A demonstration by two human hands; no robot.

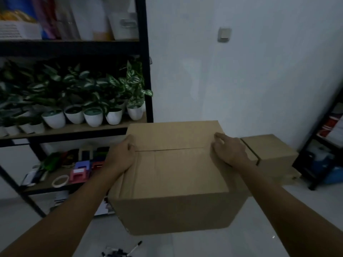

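Presently we note the cardboard box over the floor, beside the shelf rack. The left hand and right hand clamp opposite ends of its top seam, evidently keeping both flaps closed.

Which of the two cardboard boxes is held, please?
The larger box in front: the left hand and right hand grip its top; the smaller box sits untouched at right.

Matt, seemingly smooth brown cardboard box
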